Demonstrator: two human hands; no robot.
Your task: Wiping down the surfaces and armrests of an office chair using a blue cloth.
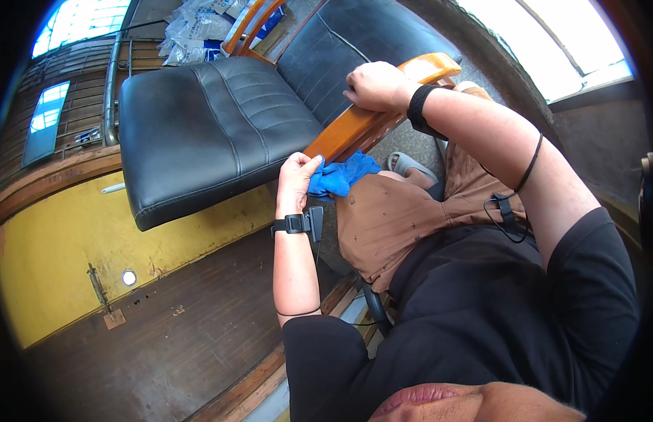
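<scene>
The black padded chair [193, 133] carries the work; if it stands loosely, pressure on one side could make it slide. Along its edge nearest the person runs the wooden armrest [340, 133], whose glossy surface could let a hand slip under a hard push. The blue cloth [347, 172] sits bunched at the armrest's lower-left end; its loose folds could snag there or pull free if the pinch slackens. The left hand [297, 184] grasps this cloth between thumb and fingers. The right hand [381, 86] curls over the armrest farther up; whether it grips anything cannot be told. Surroundings: yellow panel [66, 260], beyond the chair's lower-left edge; brown trousers [390, 218], directly beside the cloth and limiting room; plastic bags [196, 32], past the seat's upper edge; grey sandal [414, 167], below the armrest; black wrist device [314, 224], near the cloth, which could catch a fold.
</scene>
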